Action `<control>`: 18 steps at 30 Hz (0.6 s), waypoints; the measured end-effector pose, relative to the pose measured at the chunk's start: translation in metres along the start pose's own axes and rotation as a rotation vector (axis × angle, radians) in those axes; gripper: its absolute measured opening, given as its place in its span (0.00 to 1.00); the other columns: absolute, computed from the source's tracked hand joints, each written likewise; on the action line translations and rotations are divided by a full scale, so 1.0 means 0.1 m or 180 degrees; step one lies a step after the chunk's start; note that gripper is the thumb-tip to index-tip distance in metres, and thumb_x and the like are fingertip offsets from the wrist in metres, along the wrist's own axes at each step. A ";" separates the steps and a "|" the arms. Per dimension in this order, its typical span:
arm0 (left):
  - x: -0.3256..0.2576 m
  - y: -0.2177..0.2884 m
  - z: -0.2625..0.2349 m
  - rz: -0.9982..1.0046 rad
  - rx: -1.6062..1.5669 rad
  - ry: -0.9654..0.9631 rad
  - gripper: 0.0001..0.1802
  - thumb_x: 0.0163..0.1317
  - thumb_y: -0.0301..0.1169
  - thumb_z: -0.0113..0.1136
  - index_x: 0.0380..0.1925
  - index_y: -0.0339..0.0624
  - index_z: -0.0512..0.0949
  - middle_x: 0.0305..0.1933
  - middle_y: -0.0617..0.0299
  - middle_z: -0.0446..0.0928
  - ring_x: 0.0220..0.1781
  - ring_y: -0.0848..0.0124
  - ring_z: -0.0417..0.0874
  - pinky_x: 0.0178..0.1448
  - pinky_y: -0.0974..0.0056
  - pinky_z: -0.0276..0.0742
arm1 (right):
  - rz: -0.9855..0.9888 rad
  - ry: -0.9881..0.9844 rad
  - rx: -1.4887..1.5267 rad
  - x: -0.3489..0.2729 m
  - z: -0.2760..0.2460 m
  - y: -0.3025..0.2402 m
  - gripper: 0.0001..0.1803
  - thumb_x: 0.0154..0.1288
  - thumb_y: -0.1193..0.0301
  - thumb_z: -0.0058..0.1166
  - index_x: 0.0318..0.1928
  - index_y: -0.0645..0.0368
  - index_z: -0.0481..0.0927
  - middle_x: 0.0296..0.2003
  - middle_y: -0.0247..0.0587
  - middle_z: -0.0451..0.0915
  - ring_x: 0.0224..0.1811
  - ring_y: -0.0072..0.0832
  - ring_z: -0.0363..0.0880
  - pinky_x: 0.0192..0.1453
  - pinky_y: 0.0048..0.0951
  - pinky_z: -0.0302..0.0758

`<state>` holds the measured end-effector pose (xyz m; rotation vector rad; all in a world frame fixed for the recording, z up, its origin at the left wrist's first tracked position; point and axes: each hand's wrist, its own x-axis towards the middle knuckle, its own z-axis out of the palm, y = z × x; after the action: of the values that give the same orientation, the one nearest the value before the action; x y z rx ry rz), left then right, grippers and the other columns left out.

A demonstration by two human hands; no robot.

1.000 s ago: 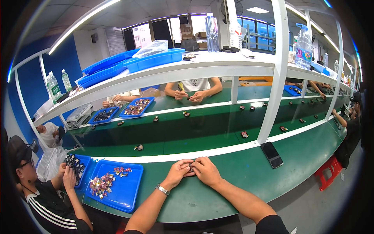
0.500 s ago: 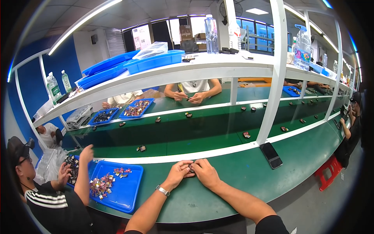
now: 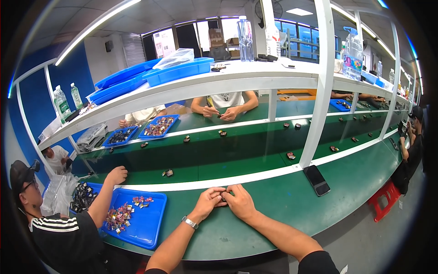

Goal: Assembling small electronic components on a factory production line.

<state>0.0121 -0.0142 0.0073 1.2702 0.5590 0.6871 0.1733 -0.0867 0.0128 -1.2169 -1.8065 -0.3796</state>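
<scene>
Co-worker's hand (image 3: 117, 175) has swung beyond the blue tray (image 3: 157, 219); right of that tray — left hand (image 3: 211, 202) and right hand (image 3: 240, 202), fingertips closed, pinch a small dark part (image 3: 223, 197) between them — long axis hidden.

blu tray (image 3: 148, 221): glossy plast. | grn tabletop (image 3: 292, 201): smooth, semi-gloss | watch (image 3: 190, 222): shiny mtl.

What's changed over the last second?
Co-worker's hand at left moved from by the black parts out toward the green belt. Belt pieces shifted right. Same: left hand and right hand together on a small dark part; phone lying there.
</scene>
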 end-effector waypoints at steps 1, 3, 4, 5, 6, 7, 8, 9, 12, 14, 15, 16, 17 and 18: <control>0.01 0.01 -0.01 -0.0004 0.0005 -0.0008 0.15 0.71 0.19 0.47 0.57 0.33 0.70 0.57 0.52 0.77 0.56 0.65 0.81 0.60 0.60 0.83 | -0.0041 0.0002 0.0005 0.01 -0.01 0.00 0.10 0.51 0.77 0.60 0.37 0.59 0.82 0.37 0.36 0.74 0.42 0.34 0.76 0.39 0.33 0.78; -0.01 0.02 0.00 -0.0023 -0.0027 0.0021 0.16 0.71 0.19 0.46 0.57 0.32 0.69 0.57 0.51 0.77 0.57 0.66 0.81 0.60 0.61 0.83 | 0.0050 0.0035 0.0071 0.01 -0.03 -0.04 0.10 0.51 0.78 0.62 0.37 0.57 0.83 0.38 0.36 0.75 0.42 0.34 0.77 0.39 0.33 0.78; -0.02 0.03 0.00 -0.0047 -0.0062 0.0054 0.16 0.72 0.18 0.45 0.58 0.31 0.69 0.57 0.51 0.76 0.57 0.66 0.80 0.60 0.63 0.83 | 0.0145 0.0062 0.0142 0.02 -0.04 -0.06 0.10 0.51 0.79 0.63 0.37 0.56 0.83 0.38 0.36 0.76 0.41 0.34 0.78 0.39 0.33 0.79; -0.02 0.04 -0.01 -0.0041 -0.0051 0.0053 0.16 0.72 0.18 0.45 0.58 0.31 0.69 0.57 0.51 0.76 0.57 0.66 0.80 0.60 0.63 0.83 | 0.0142 0.0074 0.0144 0.03 -0.04 -0.06 0.10 0.51 0.79 0.63 0.37 0.56 0.83 0.38 0.36 0.76 0.41 0.34 0.78 0.39 0.33 0.79; -0.03 0.03 -0.02 -0.0005 -0.0138 0.0030 0.16 0.72 0.19 0.45 0.58 0.31 0.69 0.56 0.51 0.77 0.58 0.66 0.80 0.60 0.63 0.83 | 0.0210 0.0081 0.0192 0.02 -0.03 -0.08 0.10 0.52 0.78 0.63 0.37 0.56 0.84 0.38 0.37 0.76 0.41 0.34 0.78 0.40 0.33 0.79; -0.03 0.03 -0.02 0.0031 -0.0224 0.0009 0.16 0.72 0.19 0.46 0.58 0.31 0.69 0.56 0.51 0.77 0.58 0.66 0.80 0.60 0.63 0.83 | 0.0279 0.0089 0.0242 0.01 -0.03 -0.09 0.11 0.52 0.78 0.64 0.38 0.57 0.84 0.39 0.37 0.76 0.41 0.34 0.78 0.40 0.33 0.79; -0.03 0.02 -0.03 0.0018 -0.0218 0.0003 0.16 0.72 0.19 0.46 0.58 0.31 0.69 0.56 0.51 0.77 0.58 0.66 0.80 0.60 0.63 0.83 | 0.0293 0.0094 0.0242 0.01 -0.03 -0.09 0.11 0.52 0.78 0.64 0.38 0.57 0.84 0.39 0.37 0.76 0.41 0.34 0.78 0.40 0.33 0.79; -0.03 0.02 -0.04 0.0023 -0.0258 -0.0037 0.16 0.72 0.19 0.46 0.58 0.32 0.69 0.56 0.51 0.77 0.58 0.66 0.80 0.60 0.63 0.83 | 0.0287 0.0109 0.0271 0.02 -0.04 -0.08 0.10 0.52 0.78 0.64 0.38 0.57 0.84 0.39 0.37 0.76 0.41 0.35 0.78 0.40 0.33 0.79; -0.01 0.02 -0.04 0.0015 -0.0310 -0.0097 0.16 0.71 0.19 0.47 0.58 0.32 0.69 0.56 0.52 0.77 0.58 0.66 0.80 0.60 0.62 0.83 | 0.0309 0.0146 0.0326 0.02 -0.05 -0.06 0.09 0.53 0.78 0.64 0.37 0.58 0.83 0.38 0.37 0.77 0.40 0.35 0.79 0.39 0.32 0.79; -0.01 0.02 -0.04 0.0006 -0.0322 -0.0114 0.16 0.71 0.20 0.47 0.58 0.32 0.69 0.56 0.52 0.77 0.57 0.66 0.80 0.60 0.62 0.83 | 0.0333 0.0167 0.0353 0.02 -0.04 -0.05 0.09 0.53 0.78 0.63 0.36 0.58 0.83 0.38 0.37 0.77 0.40 0.34 0.79 0.38 0.32 0.79; -0.01 0.01 -0.04 0.0031 -0.0321 -0.0134 0.16 0.71 0.20 0.47 0.58 0.32 0.69 0.55 0.52 0.77 0.57 0.66 0.80 0.60 0.62 0.83 | 0.0317 0.0178 0.0324 0.02 -0.04 -0.04 0.08 0.53 0.78 0.63 0.36 0.58 0.82 0.37 0.37 0.77 0.39 0.34 0.79 0.38 0.32 0.79; -0.02 0.00 -0.05 0.0056 -0.0320 -0.0155 0.16 0.71 0.20 0.47 0.58 0.32 0.69 0.55 0.53 0.78 0.57 0.66 0.81 0.59 0.62 0.83 | 0.0302 0.0188 0.0294 0.02 -0.04 -0.04 0.07 0.53 0.78 0.63 0.35 0.58 0.82 0.37 0.36 0.77 0.39 0.34 0.79 0.37 0.32 0.79; -0.01 0.00 -0.05 0.0047 -0.0318 -0.0158 0.16 0.71 0.20 0.47 0.58 0.32 0.69 0.55 0.53 0.78 0.57 0.66 0.81 0.59 0.62 0.83 | 0.0311 0.0189 0.0294 0.02 -0.04 -0.03 0.07 0.53 0.78 0.63 0.35 0.58 0.82 0.37 0.36 0.77 0.39 0.34 0.79 0.37 0.32 0.79; 0.00 -0.01 -0.06 0.0054 -0.0314 -0.0185 0.16 0.71 0.19 0.47 0.58 0.32 0.70 0.55 0.53 0.78 0.57 0.66 0.81 0.59 0.62 0.83 | 0.0272 0.0194 0.0266 0.03 -0.04 -0.03 0.07 0.53 0.78 0.63 0.35 0.58 0.82 0.37 0.36 0.77 0.39 0.34 0.79 0.37 0.32 0.79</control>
<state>0.0076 -0.0106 0.0052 1.2002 0.4617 0.6817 0.1722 -0.0895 0.0181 -1.2072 -1.6957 -0.2867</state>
